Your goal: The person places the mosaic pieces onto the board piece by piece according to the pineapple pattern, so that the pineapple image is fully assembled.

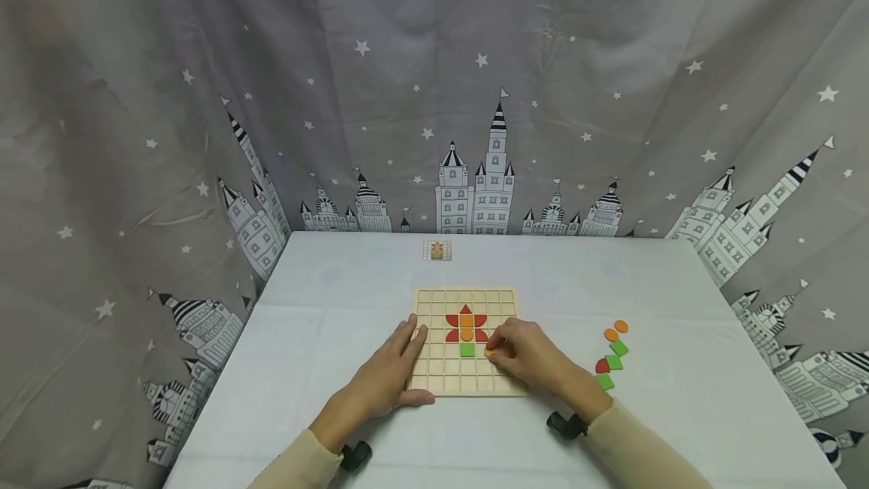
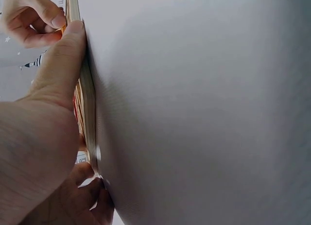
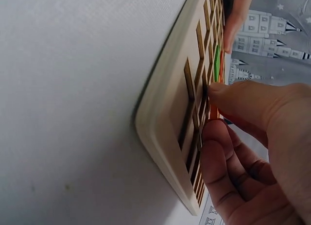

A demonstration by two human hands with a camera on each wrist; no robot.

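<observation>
A wooden grid board [image 1: 502, 304] lies at the table's middle. On it several red pieces [image 1: 452, 320] surround an orange piece [image 1: 466, 321], with a green square [image 1: 467, 349] below. My left hand [image 1: 407, 361] rests flat on the board's left side, fingers straight, thumb [image 2: 68, 55] against the front edge [image 2: 87, 113]. My right hand [image 1: 494, 349] pinches a small orange piece [image 1: 490, 352] just right of the green square. In the right wrist view the orange piece [image 3: 214, 112] stands on edge between thumb and forefinger over the board [image 3: 165, 123].
Loose pieces lie in a row right of the board: two orange discs [image 1: 616, 330], green squares [image 1: 614, 361] and a red piece [image 1: 601, 366]. A small pattern card [image 1: 437, 250] lies at the table's far edge. Grey castle-print cloth [image 1: 434, 96] hangs behind and beside the table.
</observation>
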